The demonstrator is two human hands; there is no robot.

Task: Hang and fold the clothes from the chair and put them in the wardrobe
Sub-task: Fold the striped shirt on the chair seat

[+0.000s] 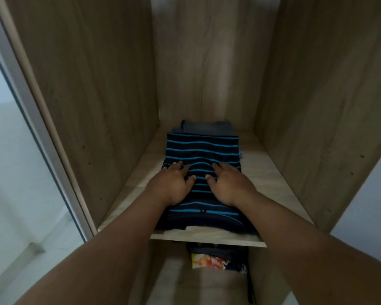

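A folded navy shirt with blue stripes [201, 148] lies on a light wooden wardrobe shelf [271, 183]. My left hand [173, 183] and my right hand [228, 186] both rest flat on top of the shirt, fingers spread and pressing down on its near half. A folded grey garment [205, 125] shows behind the striped shirt, partly under it, at the back of the shelf.
Wooden side walls [92, 89] close the compartment in left and right, with a back panel [205, 62] behind. On the shelf below lies a dark garment with an orange and yellow print [213, 261]. A sliding door frame [42, 128] runs along the left.
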